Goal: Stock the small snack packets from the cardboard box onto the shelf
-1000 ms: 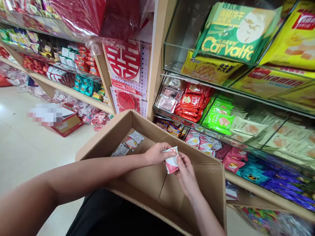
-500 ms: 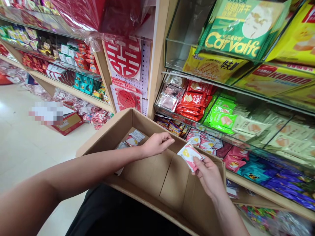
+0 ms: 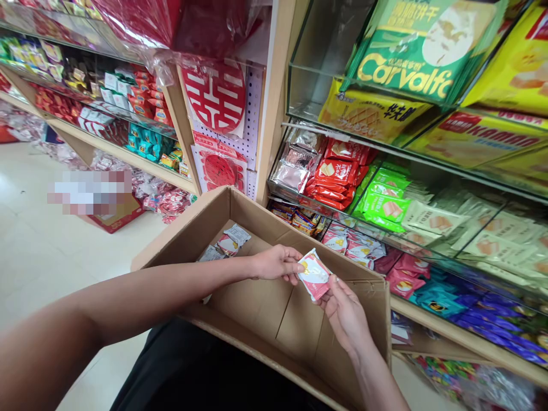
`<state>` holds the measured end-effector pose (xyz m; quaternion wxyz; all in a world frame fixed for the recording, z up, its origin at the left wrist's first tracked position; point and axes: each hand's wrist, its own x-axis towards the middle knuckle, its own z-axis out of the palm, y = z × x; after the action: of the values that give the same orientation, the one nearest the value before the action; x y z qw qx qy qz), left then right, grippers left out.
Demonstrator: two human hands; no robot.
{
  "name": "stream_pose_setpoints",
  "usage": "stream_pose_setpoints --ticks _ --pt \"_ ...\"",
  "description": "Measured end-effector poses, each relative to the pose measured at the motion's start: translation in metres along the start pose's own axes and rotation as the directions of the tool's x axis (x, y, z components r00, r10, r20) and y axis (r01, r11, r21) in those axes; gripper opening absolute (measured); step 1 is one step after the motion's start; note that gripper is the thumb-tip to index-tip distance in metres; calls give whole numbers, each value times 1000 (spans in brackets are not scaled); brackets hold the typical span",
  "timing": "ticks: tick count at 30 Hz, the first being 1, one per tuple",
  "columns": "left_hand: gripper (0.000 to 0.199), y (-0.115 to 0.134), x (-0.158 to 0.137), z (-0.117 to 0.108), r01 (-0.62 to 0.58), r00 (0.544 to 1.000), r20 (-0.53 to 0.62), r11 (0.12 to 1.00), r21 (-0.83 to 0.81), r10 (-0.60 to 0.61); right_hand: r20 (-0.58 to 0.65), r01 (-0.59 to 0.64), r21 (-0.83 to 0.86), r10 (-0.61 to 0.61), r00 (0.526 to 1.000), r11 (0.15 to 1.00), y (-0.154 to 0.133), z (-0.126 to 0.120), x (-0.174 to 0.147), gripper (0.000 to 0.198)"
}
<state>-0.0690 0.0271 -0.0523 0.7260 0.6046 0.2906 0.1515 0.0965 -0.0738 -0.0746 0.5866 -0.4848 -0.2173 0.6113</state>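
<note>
Above the open cardboard box (image 3: 257, 337), a small pink-and-white snack packet (image 3: 314, 275) is held between both hands. My left hand (image 3: 278, 263) pinches its left edge with thumb and fingers. My right hand (image 3: 342, 305) grips the lower right corner, thumb on the front. Several similar packets (image 3: 231, 238) lie in the far left end of the box; my left forearm covers part of that end. More of the same pink-and-white packets (image 3: 349, 242) fill a low shelf compartment just beyond the box's far side.
Glass-fronted shelves rise on the right, with red packets (image 3: 336, 174), green packets (image 3: 387, 200) and large Carvalfo bags (image 3: 411, 57). Red paper-cut decorations (image 3: 214, 97) hang at centre. A red carton (image 3: 113, 214), partly blurred out, stands on the floor (image 3: 34, 228) at left.
My left hand, apart from the packet before, has moved right and taken hold of its left edge. My right hand has brought the packet slightly left.
</note>
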Motion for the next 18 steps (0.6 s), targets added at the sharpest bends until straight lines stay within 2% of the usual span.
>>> stream_pose_setpoints --ticks 5,9,11,12,14,15,16,17,18 --pt "53 -8 -1 6 -44 998 -50 997 -57 41 67 59 -83 -54 996 995 4 -4 -1 23" --pt "39 -18 -1 14 -154 987 -5 968 198 159 204 215 -333 -152 967 918 7 -4 -1 32" --pt "38 -13 -2 14 -211 977 57 918 336 204 251 253 -423 -156 955 870 5 -6 -1 36" --pt "38 -8 -2 13 -251 967 71 876 411 244 236 257 -452 -163 958 854 2 -9 -1 36" --pt "32 7 -4 5 -348 921 87 704 619 379 76 277 -489 -276 958 827 -11 -20 0 37" --pt "30 16 -5 -2 -379 881 107 554 741 461 -59 310 -482 -384 922 819 -19 -29 1 39" --pt "29 24 -5 -9 -374 843 136 387 843 520 -198 355 -463 -485 852 812 -28 -40 4 42" --pt "31 30 -5 -17 -319 824 137 250 914 550 -319 413 -432 -564 762 802 -38 -52 7 44" --pt "34 34 -4 -25 -238 817 116 147 960 565 -403 466 -387 -601 690 795 -47 -66 12 46"
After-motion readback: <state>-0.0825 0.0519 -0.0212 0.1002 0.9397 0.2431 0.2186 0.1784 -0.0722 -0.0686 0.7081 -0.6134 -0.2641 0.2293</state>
